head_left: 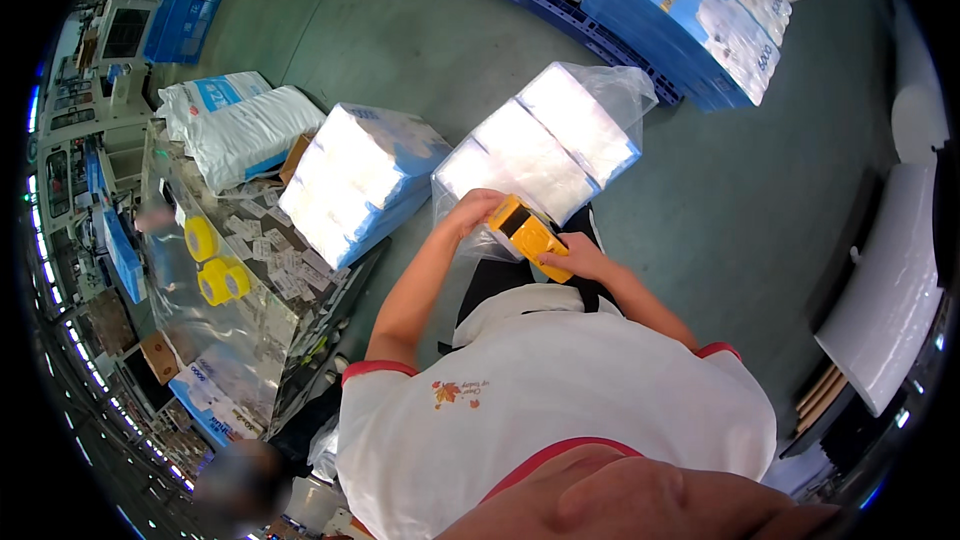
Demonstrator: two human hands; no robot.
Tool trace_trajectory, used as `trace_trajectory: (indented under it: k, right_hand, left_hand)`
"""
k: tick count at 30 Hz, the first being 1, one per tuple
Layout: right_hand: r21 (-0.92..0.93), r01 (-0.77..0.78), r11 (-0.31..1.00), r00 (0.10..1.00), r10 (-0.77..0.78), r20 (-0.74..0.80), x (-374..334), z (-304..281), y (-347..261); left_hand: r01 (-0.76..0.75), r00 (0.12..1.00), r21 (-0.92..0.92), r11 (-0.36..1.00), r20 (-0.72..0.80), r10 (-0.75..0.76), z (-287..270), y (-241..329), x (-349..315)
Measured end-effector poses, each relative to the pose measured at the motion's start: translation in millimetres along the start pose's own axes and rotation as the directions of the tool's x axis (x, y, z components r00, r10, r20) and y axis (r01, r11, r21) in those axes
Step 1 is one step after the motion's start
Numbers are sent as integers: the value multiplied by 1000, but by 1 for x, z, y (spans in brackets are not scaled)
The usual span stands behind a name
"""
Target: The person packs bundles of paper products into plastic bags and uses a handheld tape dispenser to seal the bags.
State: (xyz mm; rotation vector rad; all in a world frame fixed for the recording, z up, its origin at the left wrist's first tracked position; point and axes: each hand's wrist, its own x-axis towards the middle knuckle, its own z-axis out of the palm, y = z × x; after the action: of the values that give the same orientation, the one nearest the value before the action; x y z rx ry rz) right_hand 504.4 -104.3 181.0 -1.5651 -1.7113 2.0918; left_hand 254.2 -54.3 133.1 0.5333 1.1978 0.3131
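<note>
In front of my waist is a yellow handheld device (530, 238) with a dark panel at one end. My right hand (583, 257) grips its near right end, thumb lying across the yellow casing. The fingers of my left hand (475, 212) close on its far left end and are partly hidden there. Just beyond the device stands a bundle of white paper packs (540, 145) in a clear plastic bag, whose loose film spreads at the far right and near left. Another white and blue wrapped bundle (350, 180) sits to the left, on the table's edge.
The worktable (262, 285) at left carries scattered labels, yellow tape rolls (202, 238) and stuffed white bags (255, 135). At the far right, a blue pallet (560, 10) bears large blue packages (690, 20). A big white film roll (868, 290) lies at right. Green floor (720, 210) stretches between.
</note>
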Motion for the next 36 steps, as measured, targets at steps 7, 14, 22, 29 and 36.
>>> trace_trajectory:
  k: [7,14,22,29,36]
  right_hand:
    - [62,-255,965,967,253,37,21,-2,-15]
    - [415,-340,844,926,378,-9,51,13,-16]
    - [237,-346,908,929,367,-49,61,24,30]
    - [468,-285,837,950,312,21,38,0,-9]
    - [289,-221,932,953,268,-137,40,20,49]
  left_hand:
    - [-267,905,155,951,-298,302,-158,-28,95]
    - [-30,758,771,636,-397,518,-142,11,152]
    - [-89,720,500,862,-565,402,-168,-65,229]
    - [-536,442,771,343,-89,892,-41,-68,51]
    - [-141,796,965,-222,244,554,48,-176,55]
